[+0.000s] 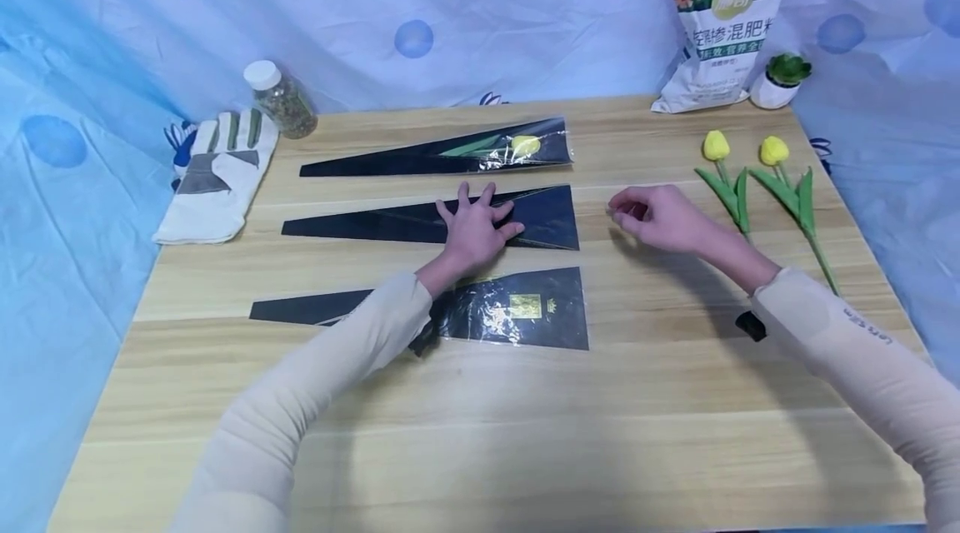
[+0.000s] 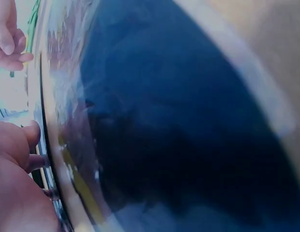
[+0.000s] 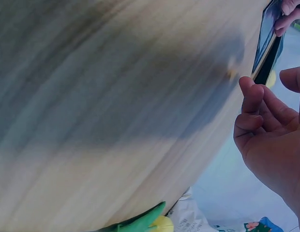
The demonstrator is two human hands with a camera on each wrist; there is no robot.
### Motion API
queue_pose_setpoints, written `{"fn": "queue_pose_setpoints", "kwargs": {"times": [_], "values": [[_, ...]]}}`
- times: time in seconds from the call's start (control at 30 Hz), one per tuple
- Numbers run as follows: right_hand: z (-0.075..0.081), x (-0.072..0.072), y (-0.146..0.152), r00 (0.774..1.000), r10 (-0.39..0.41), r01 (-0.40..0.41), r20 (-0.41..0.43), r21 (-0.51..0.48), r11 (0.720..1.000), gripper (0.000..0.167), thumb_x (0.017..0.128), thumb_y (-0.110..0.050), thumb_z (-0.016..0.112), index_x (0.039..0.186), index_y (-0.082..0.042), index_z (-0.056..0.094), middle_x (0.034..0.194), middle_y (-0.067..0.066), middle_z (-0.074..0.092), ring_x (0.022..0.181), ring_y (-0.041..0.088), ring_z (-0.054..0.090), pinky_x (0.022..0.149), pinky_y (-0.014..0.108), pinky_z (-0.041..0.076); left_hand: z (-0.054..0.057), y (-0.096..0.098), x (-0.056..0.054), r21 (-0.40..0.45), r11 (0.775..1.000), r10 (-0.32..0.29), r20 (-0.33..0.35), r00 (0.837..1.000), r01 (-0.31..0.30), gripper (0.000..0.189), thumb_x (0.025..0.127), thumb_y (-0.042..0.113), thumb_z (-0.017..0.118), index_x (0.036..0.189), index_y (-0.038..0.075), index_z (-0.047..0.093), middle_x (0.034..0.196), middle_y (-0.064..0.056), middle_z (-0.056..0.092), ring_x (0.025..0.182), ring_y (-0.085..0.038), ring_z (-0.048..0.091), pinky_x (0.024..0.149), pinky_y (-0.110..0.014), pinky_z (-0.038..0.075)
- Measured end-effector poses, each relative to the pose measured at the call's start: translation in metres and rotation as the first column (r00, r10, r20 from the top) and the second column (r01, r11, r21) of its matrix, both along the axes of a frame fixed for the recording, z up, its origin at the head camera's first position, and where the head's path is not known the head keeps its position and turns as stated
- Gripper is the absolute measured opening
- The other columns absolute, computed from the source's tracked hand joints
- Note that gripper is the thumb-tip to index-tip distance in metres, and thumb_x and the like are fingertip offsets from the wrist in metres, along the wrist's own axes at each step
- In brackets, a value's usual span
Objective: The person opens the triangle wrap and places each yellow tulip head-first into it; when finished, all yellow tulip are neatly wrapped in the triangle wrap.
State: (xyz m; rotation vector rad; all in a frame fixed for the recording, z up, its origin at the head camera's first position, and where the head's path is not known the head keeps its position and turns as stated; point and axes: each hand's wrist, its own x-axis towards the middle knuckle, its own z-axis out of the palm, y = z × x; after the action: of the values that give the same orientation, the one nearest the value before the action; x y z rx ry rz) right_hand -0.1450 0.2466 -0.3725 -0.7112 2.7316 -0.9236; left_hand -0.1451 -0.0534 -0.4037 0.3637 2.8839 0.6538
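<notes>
My left hand (image 1: 474,231) rests with fingers spread on the middle black flower sleeve (image 1: 543,216), a long tapered one lying flat with its wide end to the right. Just right of that end, my right hand (image 1: 660,218) hovers over the table, its fingers loosely bent. In the right wrist view the thumb (image 3: 292,79) stands apart from the fingers and nothing shows between them. Behind lies a sleeve (image 1: 420,160) with a yellow tulip (image 1: 525,146) inside. Nearer me is another sleeve (image 1: 562,316) with a gold label, partly hidden under my left forearm.
Two loose yellow tulips (image 1: 716,146) (image 1: 774,151) lie at the right, beyond my right forearm. A fertilizer bag (image 1: 720,42) and a small potted succulent (image 1: 782,82) stand at the back right. White-and-grey gloves (image 1: 213,183) and a white-capped jar (image 1: 283,100) sit at the back left.
</notes>
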Motion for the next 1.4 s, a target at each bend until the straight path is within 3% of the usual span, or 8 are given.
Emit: {"fn": "queue_pose_setpoints", "kwargs": {"times": [0.53,0.83,1.17,1.4], "values": [[-0.008,0.005,0.001,0.999,-0.038,0.039,0.033,-0.026,0.999,0.022,0.095,-0.006,0.064,0.114,0.005,0.067,0.093,0.011,0.069,0.079,0.021,0.062,0.067,0.028,0.052,-0.007,0.002,0.007,0.042,0.998,0.040,-0.051,0.998,-0.038,0.042,0.098,0.040,0.062,0.135,0.021,0.061,0.160,-0.008,0.029,0.149,-0.044,0.003,0.108,-0.075,-0.006],[-0.007,0.008,0.003,0.999,-0.043,0.044,0.015,-0.034,0.998,0.022,0.095,-0.006,0.065,0.114,0.005,0.067,0.093,0.011,0.069,0.080,0.021,0.062,0.068,0.028,0.052,-0.011,0.001,0.008,0.127,0.990,0.063,-0.082,0.995,-0.053,0.036,0.097,0.035,0.065,0.129,0.018,0.066,0.157,-0.008,0.033,0.149,-0.044,0.004,0.109,-0.073,-0.008],[-0.003,0.014,0.022,0.996,-0.087,0.086,-0.029,-0.037,0.996,0.023,0.095,-0.005,0.065,0.115,0.006,0.067,0.092,0.012,0.069,0.076,0.022,0.061,0.061,0.026,0.050,-0.015,-0.003,0.009,0.300,0.953,0.079,-0.114,0.990,-0.042,0.030,0.097,0.029,0.068,0.123,0.014,0.071,0.153,-0.012,0.039,0.148,-0.046,0.007,0.109,-0.070,-0.013],[0.000,0.020,0.044,0.982,-0.150,0.145,-0.116,-0.053,0.988,0.021,0.094,-0.006,0.065,0.111,0.005,0.069,0.089,0.010,0.070,0.072,0.019,0.059,0.058,0.021,0.046,-0.014,-0.005,0.008,0.394,0.917,0.105,-0.094,0.990,-0.060,0.028,0.097,0.024,0.068,0.122,0.012,0.071,0.153,-0.013,0.040,0.148,-0.044,0.009,0.110,-0.066,-0.015]]}}
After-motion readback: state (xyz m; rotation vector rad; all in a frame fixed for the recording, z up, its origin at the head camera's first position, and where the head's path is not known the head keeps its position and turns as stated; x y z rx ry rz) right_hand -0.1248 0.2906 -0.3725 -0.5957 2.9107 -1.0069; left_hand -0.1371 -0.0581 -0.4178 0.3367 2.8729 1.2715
